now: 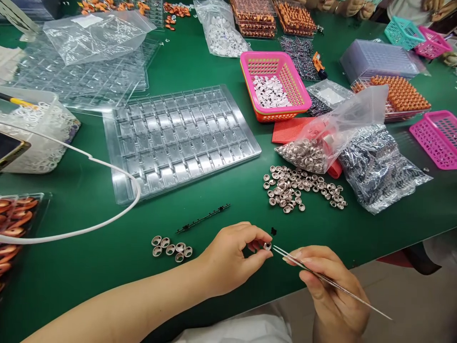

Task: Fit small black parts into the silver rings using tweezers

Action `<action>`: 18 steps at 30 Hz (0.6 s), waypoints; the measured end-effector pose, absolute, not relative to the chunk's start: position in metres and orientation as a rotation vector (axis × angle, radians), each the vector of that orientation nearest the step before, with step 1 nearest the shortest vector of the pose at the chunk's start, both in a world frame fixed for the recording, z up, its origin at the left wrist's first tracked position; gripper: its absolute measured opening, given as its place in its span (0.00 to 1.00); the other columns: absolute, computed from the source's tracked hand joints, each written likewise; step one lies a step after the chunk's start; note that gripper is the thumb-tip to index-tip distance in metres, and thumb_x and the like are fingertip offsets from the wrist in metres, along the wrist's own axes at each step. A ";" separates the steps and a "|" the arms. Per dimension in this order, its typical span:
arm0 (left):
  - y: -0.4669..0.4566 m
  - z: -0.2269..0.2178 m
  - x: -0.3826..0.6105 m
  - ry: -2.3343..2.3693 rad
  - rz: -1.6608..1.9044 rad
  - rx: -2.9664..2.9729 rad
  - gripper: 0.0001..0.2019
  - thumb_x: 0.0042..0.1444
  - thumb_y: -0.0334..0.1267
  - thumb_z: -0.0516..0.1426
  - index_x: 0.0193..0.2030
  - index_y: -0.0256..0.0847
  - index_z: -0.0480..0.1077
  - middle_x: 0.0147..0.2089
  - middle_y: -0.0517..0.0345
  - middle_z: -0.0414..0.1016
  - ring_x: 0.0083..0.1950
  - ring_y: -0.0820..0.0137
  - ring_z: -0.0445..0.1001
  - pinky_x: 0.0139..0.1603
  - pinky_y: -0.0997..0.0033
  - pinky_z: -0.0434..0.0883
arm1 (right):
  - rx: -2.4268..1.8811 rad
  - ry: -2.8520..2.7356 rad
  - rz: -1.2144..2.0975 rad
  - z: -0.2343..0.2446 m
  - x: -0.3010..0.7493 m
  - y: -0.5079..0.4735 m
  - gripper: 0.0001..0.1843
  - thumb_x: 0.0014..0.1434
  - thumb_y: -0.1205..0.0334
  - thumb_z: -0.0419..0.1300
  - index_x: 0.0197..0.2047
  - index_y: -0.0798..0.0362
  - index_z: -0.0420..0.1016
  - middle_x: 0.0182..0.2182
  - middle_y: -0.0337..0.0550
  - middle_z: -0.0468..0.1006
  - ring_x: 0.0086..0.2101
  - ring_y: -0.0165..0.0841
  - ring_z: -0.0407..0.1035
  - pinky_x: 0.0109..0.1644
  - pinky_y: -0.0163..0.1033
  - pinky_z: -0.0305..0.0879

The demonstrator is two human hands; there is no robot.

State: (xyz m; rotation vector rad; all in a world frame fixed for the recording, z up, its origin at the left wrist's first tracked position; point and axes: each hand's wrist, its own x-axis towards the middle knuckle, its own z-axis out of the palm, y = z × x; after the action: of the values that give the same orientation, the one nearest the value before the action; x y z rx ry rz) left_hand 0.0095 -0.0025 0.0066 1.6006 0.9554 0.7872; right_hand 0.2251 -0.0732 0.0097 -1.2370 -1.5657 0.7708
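Between thumb and fingertips, my left hand (pixel 235 259) pinches a small silvery ring-shaped part (pixel 267 246). My right hand (pixel 332 281) is closed around metal tweezers (pixel 321 276), whose tips lie just right of that part. A small black piece (pixel 273 231) lies on the table above my left fingertips. Left of my left hand sits a small group of silvery cup-like parts (pixel 170 249), some with dark centres. A thin black strip (pixel 203 218) with small nubs lies above them. A loose pile of similar silvery parts (pixel 287 188) spreads beyond my hands.
A clear compartment tray (pixel 185 138) lies on the green table (pixel 107 276). Behind the pile are a bag of silvery parts (pixel 303 155), a silvery bag (pixel 382 166) and a pink basket (pixel 246 62). A white cable (pixel 117 216) loops at left. Other people's hands (pixel 353 7) show at the top.
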 end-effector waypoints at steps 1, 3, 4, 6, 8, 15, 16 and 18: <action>-0.003 0.006 0.009 0.956 0.792 1.609 0.05 0.57 0.29 0.63 0.41 0.35 0.76 0.32 0.57 0.78 0.33 0.73 0.75 0.36 0.76 0.73 | -1.232 -1.571 0.762 0.008 0.224 -0.073 0.11 0.64 0.70 0.61 0.48 0.49 0.75 0.40 0.46 0.80 0.40 0.39 0.78 0.40 0.45 0.80; -0.003 0.005 0.010 0.959 0.795 1.623 0.05 0.56 0.29 0.63 0.41 0.35 0.76 0.32 0.57 0.78 0.33 0.73 0.75 0.36 0.76 0.73 | -1.211 -1.578 0.763 0.006 0.221 -0.073 0.12 0.63 0.71 0.61 0.48 0.49 0.75 0.40 0.45 0.80 0.41 0.38 0.78 0.41 0.45 0.81; -0.003 0.005 0.010 0.961 0.796 1.628 0.06 0.56 0.29 0.63 0.41 0.35 0.76 0.33 0.57 0.78 0.33 0.73 0.75 0.36 0.76 0.73 | -1.207 -1.582 0.770 0.006 0.220 -0.072 0.13 0.62 0.72 0.61 0.48 0.49 0.75 0.41 0.45 0.80 0.41 0.38 0.78 0.42 0.45 0.81; -0.003 0.005 0.010 0.964 0.797 1.635 0.06 0.56 0.29 0.64 0.41 0.35 0.76 0.33 0.57 0.78 0.33 0.73 0.75 0.36 0.76 0.73 | -1.207 -1.588 0.777 0.006 0.219 -0.072 0.14 0.62 0.74 0.61 0.48 0.49 0.75 0.41 0.44 0.80 0.41 0.38 0.78 0.42 0.45 0.81; -0.002 0.005 0.010 0.966 0.791 1.637 0.06 0.56 0.28 0.64 0.41 0.35 0.77 0.33 0.57 0.78 0.33 0.73 0.75 0.36 0.76 0.73 | -1.218 -1.589 0.776 0.006 0.219 -0.072 0.15 0.61 0.74 0.61 0.48 0.48 0.75 0.41 0.44 0.80 0.41 0.38 0.78 0.42 0.45 0.81; -0.003 0.005 0.010 0.955 0.819 1.633 0.05 0.56 0.28 0.64 0.40 0.35 0.77 0.32 0.57 0.78 0.33 0.73 0.75 0.35 0.76 0.73 | -1.190 -1.633 0.777 0.007 0.218 -0.070 0.18 0.60 0.78 0.60 0.49 0.50 0.75 0.41 0.45 0.80 0.42 0.38 0.78 0.42 0.44 0.81; -0.003 0.005 0.010 0.957 0.817 1.633 0.05 0.56 0.28 0.64 0.41 0.34 0.77 0.32 0.56 0.78 0.33 0.73 0.75 0.35 0.76 0.73 | -1.196 -1.613 0.772 0.007 0.216 -0.070 0.17 0.60 0.78 0.59 0.49 0.50 0.75 0.41 0.45 0.80 0.42 0.38 0.78 0.42 0.44 0.80; -0.003 0.006 0.010 0.955 0.814 1.635 0.06 0.56 0.28 0.64 0.41 0.34 0.77 0.32 0.56 0.78 0.33 0.73 0.75 0.35 0.76 0.73 | -1.212 -1.572 0.764 0.007 0.215 -0.070 0.17 0.60 0.79 0.59 0.48 0.50 0.75 0.41 0.45 0.79 0.42 0.37 0.78 0.42 0.44 0.80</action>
State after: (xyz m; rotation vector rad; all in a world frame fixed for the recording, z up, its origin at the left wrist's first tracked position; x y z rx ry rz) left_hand 0.0102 -0.0032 0.0058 1.6345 0.9549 0.8136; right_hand 0.2147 -0.0703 0.0069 -1.2118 -1.5720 0.7642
